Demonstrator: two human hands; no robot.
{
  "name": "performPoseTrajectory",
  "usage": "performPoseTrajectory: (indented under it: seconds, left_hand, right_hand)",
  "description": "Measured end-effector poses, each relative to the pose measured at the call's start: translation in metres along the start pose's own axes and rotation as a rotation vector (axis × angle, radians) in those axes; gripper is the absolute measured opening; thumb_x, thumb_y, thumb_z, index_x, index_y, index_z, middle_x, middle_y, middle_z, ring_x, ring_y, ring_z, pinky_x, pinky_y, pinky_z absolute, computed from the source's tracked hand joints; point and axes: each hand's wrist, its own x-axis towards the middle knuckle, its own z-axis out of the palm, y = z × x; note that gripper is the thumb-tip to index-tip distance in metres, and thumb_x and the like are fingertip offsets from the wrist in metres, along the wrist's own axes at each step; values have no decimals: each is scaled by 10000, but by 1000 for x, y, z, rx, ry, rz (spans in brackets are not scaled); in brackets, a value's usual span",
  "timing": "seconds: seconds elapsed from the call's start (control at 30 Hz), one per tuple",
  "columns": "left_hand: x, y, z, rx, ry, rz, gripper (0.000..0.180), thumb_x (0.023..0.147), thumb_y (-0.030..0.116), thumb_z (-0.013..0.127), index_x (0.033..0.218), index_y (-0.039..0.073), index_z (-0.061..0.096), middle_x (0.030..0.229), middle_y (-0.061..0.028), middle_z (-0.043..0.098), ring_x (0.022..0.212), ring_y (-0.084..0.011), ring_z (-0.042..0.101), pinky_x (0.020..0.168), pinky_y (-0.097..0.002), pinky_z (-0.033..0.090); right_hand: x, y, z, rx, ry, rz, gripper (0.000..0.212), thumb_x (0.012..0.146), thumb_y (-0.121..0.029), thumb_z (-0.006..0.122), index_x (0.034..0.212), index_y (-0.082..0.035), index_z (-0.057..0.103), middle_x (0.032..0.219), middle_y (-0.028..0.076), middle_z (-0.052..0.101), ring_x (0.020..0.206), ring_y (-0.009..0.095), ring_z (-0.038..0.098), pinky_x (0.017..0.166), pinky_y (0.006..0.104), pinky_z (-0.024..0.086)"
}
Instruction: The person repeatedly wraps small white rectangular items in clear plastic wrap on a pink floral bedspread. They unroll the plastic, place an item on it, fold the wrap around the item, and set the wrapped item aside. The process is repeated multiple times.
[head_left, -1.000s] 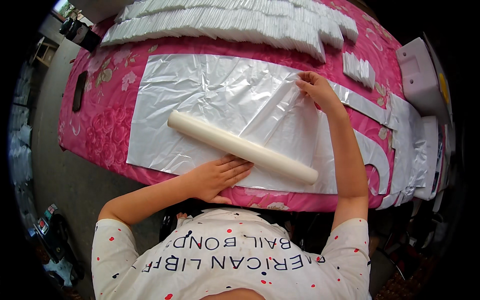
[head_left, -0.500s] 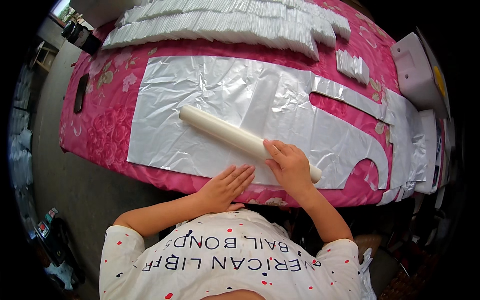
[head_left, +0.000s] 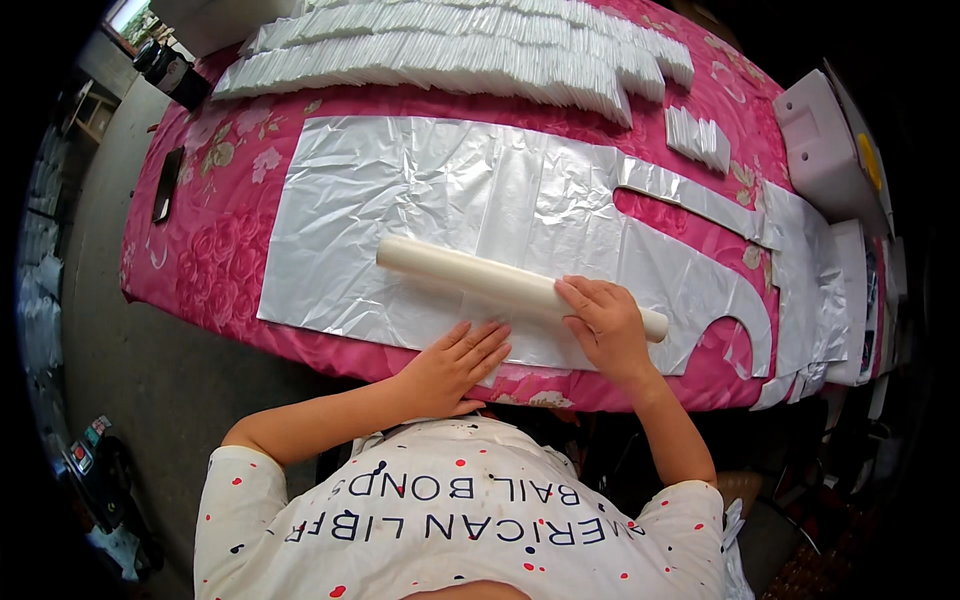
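Observation:
A white plastic bag (head_left: 340, 200) with cut-out handles lies spread across the table, its handle end to the right. My left hand (head_left: 450, 368) rests flat at the bag's near edge, fingers stretched out. Over the tube's right part, my right hand (head_left: 612, 328) is closed with the fingers on top. That cream-coloured tube (head_left: 470, 268) lies slantwise on the bag, its left end farther from me. Creases run over the bag's left half, and a smoother band crosses its middle beyond the tube.
Long rows of folded white bags (head_left: 430, 75) fill the far side, with a small bundle (head_left: 697, 140) nearer on the right. A phone-like dark object (head_left: 168, 185) and a black bottle (head_left: 170, 72) stand left on the pink flowered cloth (head_left: 215, 265). White boxes (head_left: 822, 130) border the right.
My right hand and the tube have shifted right; the tube's left end has come nearer and its slant is flatter. The bag's middle band looks wider and smoother. My left hand stays almost in place.

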Motion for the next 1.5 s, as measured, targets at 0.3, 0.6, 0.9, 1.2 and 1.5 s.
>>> performPoseTrajectory:
  seconds: [0.3, 0.6, 0.9, 1.2, 1.5]
  left_hand:
    - [-3, 23, 30, 277, 103, -81, 568, 845, 214, 415, 1373, 26, 324, 1462, -158, 244, 1362, -280, 224, 1095, -451, 150]
    - [-17, -8, 0, -68, 155, 184, 533, 817, 280, 569, 1249, -7, 446, 1319, -143, 423, 1238, -271, 392, 1033, -390, 317]
    - [-23, -31, -5, -90, 257, 387, 252, 799, 173, 611, 986, 5, 599, 1074, -106, 583, 998, -250, 575, 876, -358, 483]
    - [2, -38, -44, -153, 312, 31, 837, 652, 506, 697, 1257, -8, 430, 1200, -135, 537, 1118, -291, 516, 995, -404, 373]
    - [7, -57, -35, -845, 345, -243, 1096, 676, 781, 454, 1379, -31, 236, 1220, -167, 525, 1114, -322, 507, 962, -391, 360]
  right_hand:
    - [75, 25, 32, -111, 92, -140, 450, 698, -51, 663, 1134, -145, 605, 1141, 34, 595, 1012, 234, 546, 889, 371, 410]
    - [124, 47, 26, -133, 193, -133, 432, 694, 18, 633, 1110, -92, 599, 1236, 99, 520, 1152, 289, 455, 964, 392, 394]
    - [27, -17, 42, 164, -301, -372, 478, 633, 24, 567, 1106, -45, 566, 1211, 111, 519, 1130, 292, 481, 921, 375, 438]
    - [20, -18, 68, 90, -4, -281, 381, 653, 10, 603, 1032, -22, 604, 1083, 104, 580, 987, 274, 548, 829, 346, 479]
    - [37, -17, 56, 340, -3, 146, 161, 731, -51, 635, 888, -46, 673, 763, 94, 651, 679, 237, 601, 634, 329, 488]
